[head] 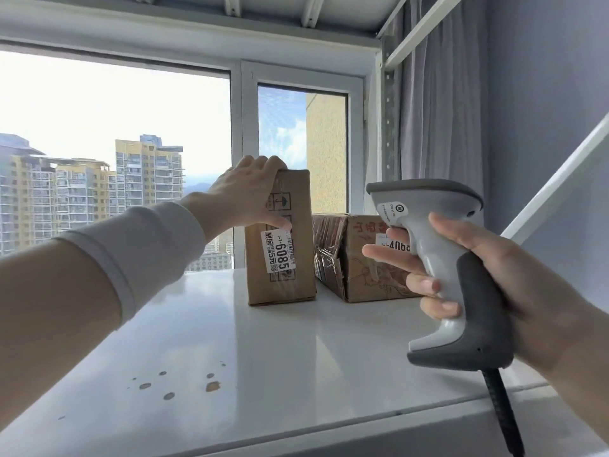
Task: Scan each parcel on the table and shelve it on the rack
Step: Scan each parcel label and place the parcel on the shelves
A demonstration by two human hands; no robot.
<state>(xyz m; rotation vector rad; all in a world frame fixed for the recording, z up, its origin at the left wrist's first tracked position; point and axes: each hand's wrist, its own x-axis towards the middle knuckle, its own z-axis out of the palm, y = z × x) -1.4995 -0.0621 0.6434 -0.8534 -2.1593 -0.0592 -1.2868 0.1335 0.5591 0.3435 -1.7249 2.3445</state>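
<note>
Rack shelf (230, 341): white and glossy, it fills the lower frame, with a window behind and an upright post at the right. A few brown spots mark its front left area. It carries both boxes; no bench shows in this view.

Tall parcel (280, 239): a brown carton standing on end on the shelf, toward the back. Its white label (280, 253), reading 6085, faces you. I judge it is set upright with the label outward so the number can be read from the aisle.

Second parcel (359, 258): a lower, taped carton just to the right of the tall one, very near it or touching. Its own label is partly hidden behind the scanner, so the number is only partly legible.

Left hand (245, 196): your grip is on the tall parcel's upper left corner, fingers over the top edge and thumb on the front face. This looks like steadying or squaring the box in its slot, not lifting it.

Right hand (461, 275): closed around the handle of the grey scanner (441, 258), held clear of the boxes with its head pointing left, cable hanging down.

Step, as judged: shelving of the tall parcel is nearly complete; release is not yet made.
</note>
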